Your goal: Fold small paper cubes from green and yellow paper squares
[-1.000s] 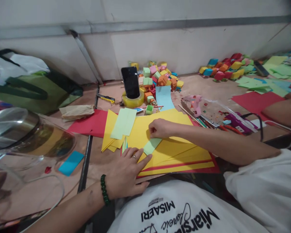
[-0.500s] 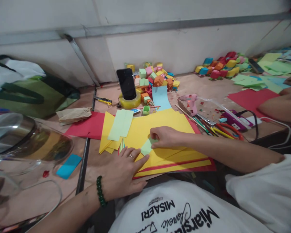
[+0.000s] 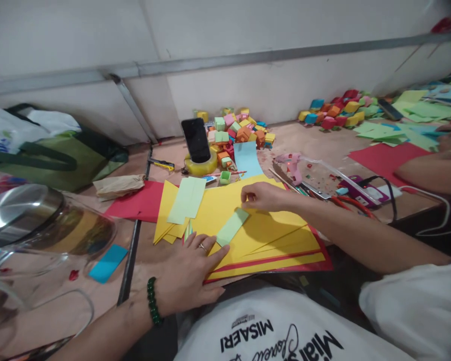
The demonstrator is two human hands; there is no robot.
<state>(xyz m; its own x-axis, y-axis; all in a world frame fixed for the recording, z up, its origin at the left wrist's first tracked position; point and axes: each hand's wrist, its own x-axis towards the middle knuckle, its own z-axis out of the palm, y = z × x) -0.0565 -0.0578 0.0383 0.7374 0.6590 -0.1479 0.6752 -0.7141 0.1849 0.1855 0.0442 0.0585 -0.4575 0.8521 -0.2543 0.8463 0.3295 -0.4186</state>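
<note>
A small light green paper strip (image 3: pixel 232 228) lies flat on large yellow paper sheets (image 3: pixel 265 235), its work at an early stage, as I judge.

From the left: overlapping, larger light green paper rectangles (image 3: pixel 188 198) lie flat; the left hand (image 3: pixel 190 271) is open, with spread fingers, its index fingertip at the lower end of the strip; a small light green open paper box (image 3: pixel 225 177) stands behind the sheets; a pile of multicoloured paper cubes (image 3: pixel 243 133), apparently finished, lies on the pinkish tabletop (image 3: pixel 289 138); the right hand (image 3: pixel 265 197) is curled above the strip's upper end, and I cannot tell if its grip is closed. The strip has no raised side, whether it has a crease I cannot tell, so its shaping seems mostly left to do.
</note>
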